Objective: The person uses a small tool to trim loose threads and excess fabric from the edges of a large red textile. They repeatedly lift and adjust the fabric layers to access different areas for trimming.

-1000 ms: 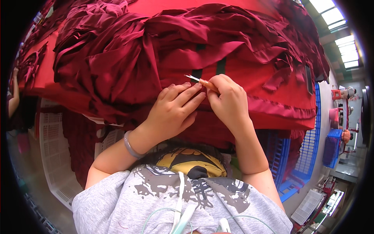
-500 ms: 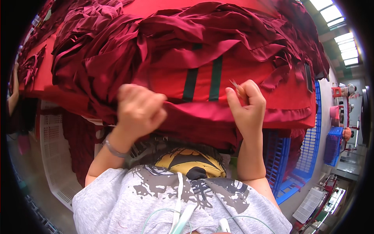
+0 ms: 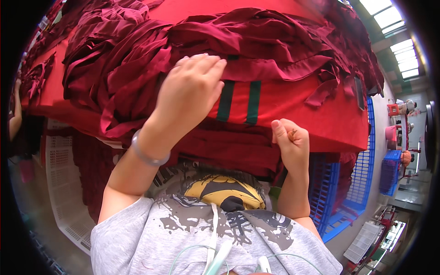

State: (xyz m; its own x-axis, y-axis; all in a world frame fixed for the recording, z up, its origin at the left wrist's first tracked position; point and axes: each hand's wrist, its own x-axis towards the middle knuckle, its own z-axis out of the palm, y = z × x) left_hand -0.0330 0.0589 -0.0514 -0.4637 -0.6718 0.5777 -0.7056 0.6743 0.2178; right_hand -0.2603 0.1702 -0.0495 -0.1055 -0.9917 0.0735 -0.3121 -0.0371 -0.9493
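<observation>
My left hand (image 3: pixel 192 87) reaches out over the maroon cloth strips (image 3: pixel 266 41) heaped across the red-covered table (image 3: pixel 284 98). Its fingers are stretched out at the heap's near side; whether they press on the cloth I cannot tell. At the table's front edge, my right hand (image 3: pixel 294 144) is closed in a fist, thumb up. A small brown-handled tool (image 3: pixel 292 134) is tucked in that fist, most of it hidden by the fingers. Between my hands, two dark green bands (image 3: pixel 253 103) run across the red cover.
A dark flat phone-like object (image 3: pixel 360 93) lies at the table's right edge. Below the table stand a white perforated basket (image 3: pixel 59 183) on the left and a blue crate (image 3: pixel 327 192) on the right. Another person's arm (image 3: pixel 17 110) shows at the far left.
My left hand has moved forward and right onto the heap, its fingers now stretched. The maroon strip along the table's front edge is gone from there. My right hand has dropped slightly, closing round the tool.
</observation>
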